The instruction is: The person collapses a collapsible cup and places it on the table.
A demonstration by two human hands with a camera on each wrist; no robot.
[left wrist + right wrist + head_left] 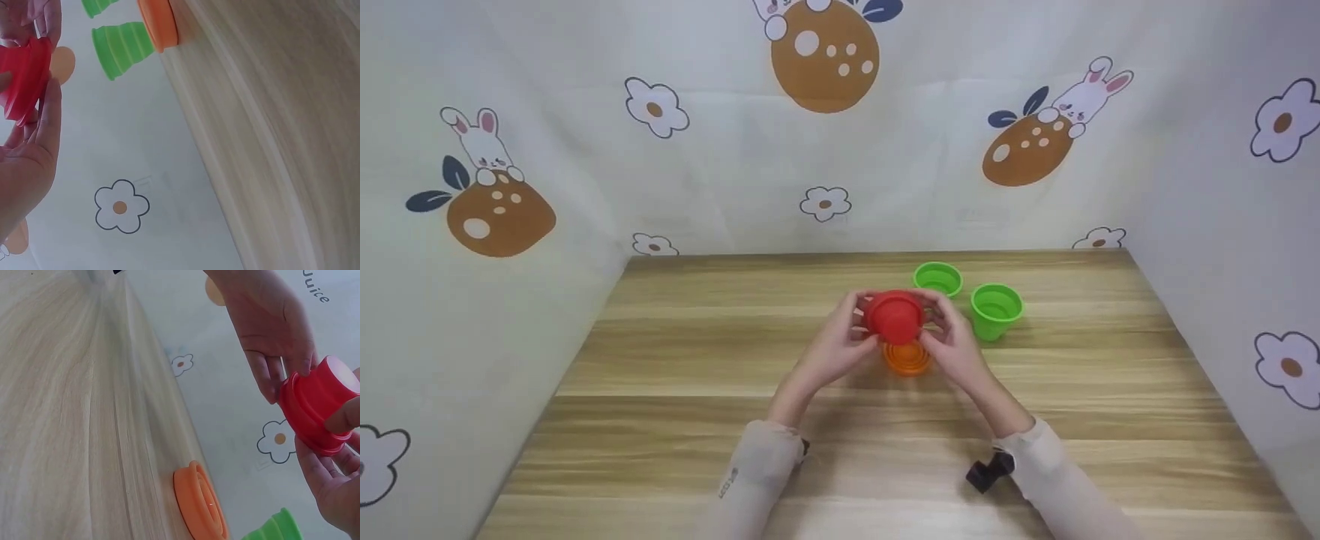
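Both hands hold a red collapsible cup (895,319) up over the table, its narrow base turned toward the head camera. The left hand (840,341) grips it from the left, with the thumb low on the cup and the fingers around the rim. From the other side the right hand (956,345) grips it likewise. In the right wrist view the cup (318,405) looks partly folded, a thick ring of folds under a short base section. An orange collapsible cup (907,358), folded flat, lies on the table below, partly hidden by the red one.
Two green cups stand extended behind and to the right: one green cup (997,309) beside the right hand, another green cup (937,278) farther back, partly covered by the fingers. The wood-grain table (682,352) meets a patterned cloth wall (735,165) at its back and sides.
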